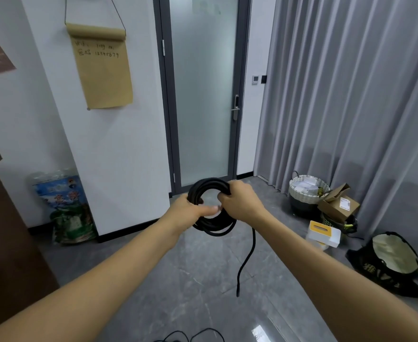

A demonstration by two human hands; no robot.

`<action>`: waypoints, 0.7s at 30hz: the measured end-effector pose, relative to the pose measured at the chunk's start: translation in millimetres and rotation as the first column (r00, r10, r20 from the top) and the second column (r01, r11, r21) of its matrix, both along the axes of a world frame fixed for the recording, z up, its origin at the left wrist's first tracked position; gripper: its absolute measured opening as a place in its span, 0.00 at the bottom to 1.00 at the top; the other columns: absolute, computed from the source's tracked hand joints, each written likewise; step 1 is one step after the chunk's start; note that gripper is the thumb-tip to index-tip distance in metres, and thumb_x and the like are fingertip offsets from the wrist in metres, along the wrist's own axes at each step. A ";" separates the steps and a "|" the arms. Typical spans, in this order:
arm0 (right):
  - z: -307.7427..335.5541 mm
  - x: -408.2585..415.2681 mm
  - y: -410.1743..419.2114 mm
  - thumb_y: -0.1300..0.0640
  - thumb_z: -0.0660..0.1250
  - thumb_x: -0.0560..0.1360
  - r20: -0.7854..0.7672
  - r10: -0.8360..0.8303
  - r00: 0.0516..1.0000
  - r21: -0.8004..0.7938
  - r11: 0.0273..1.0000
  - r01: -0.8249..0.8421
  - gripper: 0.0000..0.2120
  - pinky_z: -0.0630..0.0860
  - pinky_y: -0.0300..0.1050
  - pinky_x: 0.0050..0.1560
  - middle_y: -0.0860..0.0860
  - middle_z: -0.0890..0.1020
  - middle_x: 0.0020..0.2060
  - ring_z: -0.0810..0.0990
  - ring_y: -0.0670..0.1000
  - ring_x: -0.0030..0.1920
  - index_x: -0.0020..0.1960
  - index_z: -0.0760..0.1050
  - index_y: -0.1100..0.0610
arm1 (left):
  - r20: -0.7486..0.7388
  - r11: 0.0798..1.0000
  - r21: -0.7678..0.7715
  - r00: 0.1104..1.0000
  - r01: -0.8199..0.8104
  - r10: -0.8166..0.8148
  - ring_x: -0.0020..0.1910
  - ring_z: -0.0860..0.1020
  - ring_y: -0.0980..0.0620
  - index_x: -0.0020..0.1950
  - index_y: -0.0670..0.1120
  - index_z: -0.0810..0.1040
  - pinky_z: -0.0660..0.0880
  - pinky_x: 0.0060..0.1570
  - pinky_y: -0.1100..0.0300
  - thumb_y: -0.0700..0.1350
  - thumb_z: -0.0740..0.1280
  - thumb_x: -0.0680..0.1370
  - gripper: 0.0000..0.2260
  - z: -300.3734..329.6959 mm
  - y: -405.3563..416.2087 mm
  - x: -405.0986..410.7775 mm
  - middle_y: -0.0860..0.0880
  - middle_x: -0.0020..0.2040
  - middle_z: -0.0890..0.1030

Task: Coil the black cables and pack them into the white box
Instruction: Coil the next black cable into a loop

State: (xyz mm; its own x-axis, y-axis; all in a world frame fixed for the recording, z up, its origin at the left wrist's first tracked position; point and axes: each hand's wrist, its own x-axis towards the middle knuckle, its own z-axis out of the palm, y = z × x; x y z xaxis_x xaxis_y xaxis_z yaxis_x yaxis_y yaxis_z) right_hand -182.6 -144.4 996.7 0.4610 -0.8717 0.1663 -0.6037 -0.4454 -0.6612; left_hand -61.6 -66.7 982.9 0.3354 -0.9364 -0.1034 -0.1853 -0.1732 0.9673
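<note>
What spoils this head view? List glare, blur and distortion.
Head view: wide-angle bending bows the grey curtain and frosted glass door; a white glare patch sits on the glossy grey floor tiles; the left hand fingertips smear with motion blur beside the coiled black cable.

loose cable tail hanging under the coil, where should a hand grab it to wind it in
Grip the tail high, just below the coil, coming from the right. It hangs free and nearly straight there, while its tip bends off lower down. The right hand is nearest; the left hand can go on holding the coil.
</note>
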 end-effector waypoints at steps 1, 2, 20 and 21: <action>-0.4 1.2 1.0 0.62 0.58 0.73 0.033 -0.011 0.999 0.011 1.000 0.010 0.08 0.76 0.49 0.38 0.60 0.81 0.37 0.79 0.59 0.36 0.36 0.70 0.62 | -0.054 0.999 -0.026 0.998 -0.044 0.043 0.49 0.78 0.49 0.54 0.42 0.77 0.74 0.50 0.57 0.50 0.74 0.71 0.17 1.2 -0.9 -2.7 0.46 0.49 0.80; -0.9 2.5 1.8 0.62 0.58 0.73 0.074 -0.021 0.997 0.026 0.999 0.019 0.07 0.77 0.51 0.40 0.62 0.82 0.38 0.80 0.60 0.39 0.36 0.70 0.61 | -0.116 0.994 -0.055 0.989 -0.100 0.093 0.49 0.78 0.49 0.51 0.42 0.78 0.74 0.52 0.56 0.52 0.73 0.71 0.16 4.3 -1.6 -6.1 0.46 0.47 0.80; 11.6 11.8 3.0 0.60 0.60 0.75 0.211 -0.075 0.975 0.092 0.994 0.057 0.08 0.78 0.54 0.45 0.63 0.82 0.43 0.81 0.62 0.45 0.45 0.74 0.65 | -0.196 0.843 -0.282 0.888 -0.458 0.416 0.31 0.67 0.50 0.37 0.39 0.74 0.66 0.35 0.57 0.66 0.67 0.69 0.28 19.7 -20.3 -17.6 0.47 0.31 0.70; 11.8 10.2 1.9 0.58 0.61 0.75 0.217 -0.031 0.976 0.106 0.994 0.008 0.09 0.78 0.53 0.45 0.61 0.82 0.43 0.81 0.60 0.43 0.46 0.74 0.65 | -0.188 0.842 -0.292 0.890 -0.454 0.415 0.31 0.68 0.50 0.38 0.37 0.76 0.66 0.35 0.57 0.65 0.67 0.69 0.28 18.9 -19.8 -14.3 0.46 0.32 0.71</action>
